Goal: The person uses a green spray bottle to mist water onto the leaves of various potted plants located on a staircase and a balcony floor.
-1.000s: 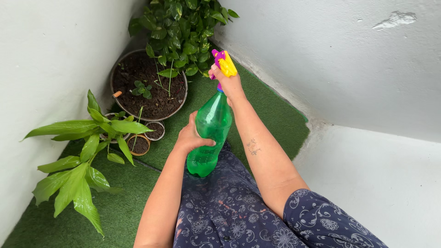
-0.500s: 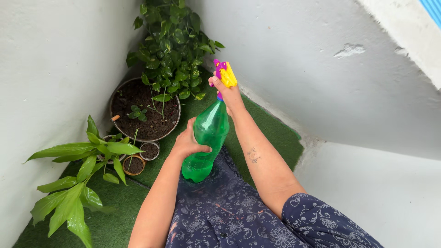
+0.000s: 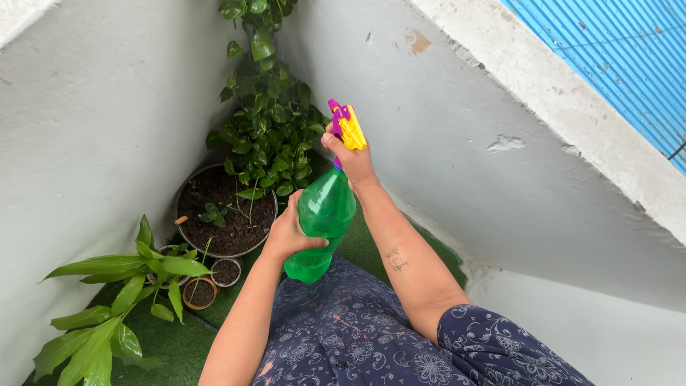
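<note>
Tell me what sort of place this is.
Likely a small home patio or balcony corner: potted plants on green turf between white walls, with a green spray bottle in hand.

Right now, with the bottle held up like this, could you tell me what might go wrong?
1. The nozzle points toward the wall corner above the big pot, so spray may wet the wall rather than the soil.
2. The left hand only cups the green bottle from the side; it could slip.
3. The small pots stand close below and could be knocked.
</note>
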